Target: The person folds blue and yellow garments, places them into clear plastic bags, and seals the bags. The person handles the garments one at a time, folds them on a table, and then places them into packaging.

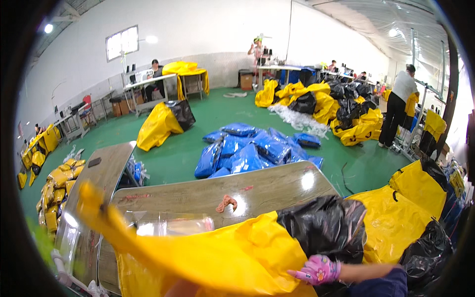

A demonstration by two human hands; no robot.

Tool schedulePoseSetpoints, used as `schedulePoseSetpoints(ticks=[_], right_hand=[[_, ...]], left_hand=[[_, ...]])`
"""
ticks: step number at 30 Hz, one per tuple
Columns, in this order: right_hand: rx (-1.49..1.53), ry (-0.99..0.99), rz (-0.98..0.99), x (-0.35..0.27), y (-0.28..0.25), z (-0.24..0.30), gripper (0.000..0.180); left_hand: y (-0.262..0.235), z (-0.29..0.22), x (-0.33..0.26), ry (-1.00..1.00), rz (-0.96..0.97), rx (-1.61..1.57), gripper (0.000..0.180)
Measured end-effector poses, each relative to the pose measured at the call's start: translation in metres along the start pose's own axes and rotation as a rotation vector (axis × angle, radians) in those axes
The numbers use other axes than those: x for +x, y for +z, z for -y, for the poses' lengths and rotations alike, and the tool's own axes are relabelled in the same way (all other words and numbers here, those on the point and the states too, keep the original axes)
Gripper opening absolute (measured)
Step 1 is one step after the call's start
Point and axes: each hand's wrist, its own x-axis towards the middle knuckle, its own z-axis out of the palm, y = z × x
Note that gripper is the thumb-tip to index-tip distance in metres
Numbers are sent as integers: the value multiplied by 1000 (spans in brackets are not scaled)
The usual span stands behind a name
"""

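Note:
A large yellow sheet of coated fabric point(237, 247) with a black part point(324, 227) lies over the near side of a wood-patterned table point(277, 188). Its left end is lifted and smeared by motion. My right hand point(319, 271), in a pink flowered glove, rests on the sheet where yellow meets black, one finger stretched out to the left. Only a bit of my left forearm point(183, 288) shows at the lower edge; the yellow sheet hides that hand. Beyond the sheet are a clear plastic bag point(173, 223) and a small twisted brown piece point(227, 203).
A second table point(111, 163) on the left bears a dark phone point(94, 162). Blue wrapped packages point(247, 151) are heaped on the green floor; yellow packages point(57, 190) lie at left. More yellow and black fabric point(405, 218) is piled at right. A person point(403, 99) stands at far right.

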Motion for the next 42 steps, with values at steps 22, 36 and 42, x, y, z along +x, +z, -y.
schedulePoseSetpoints(ticks=[22, 36, 42], right_hand=[[-615, 336, -443, 72, -90, -127, 46], [52, 529, 212, -72, 49, 46, 71], [54, 550, 156, -79, 68, 42, 70]], left_hand=[[48, -93, 82, 54, -351, 186, 64], [97, -70, -87, -268, -112, 29, 60], [111, -74, -148, -419, -136, 79, 59]])
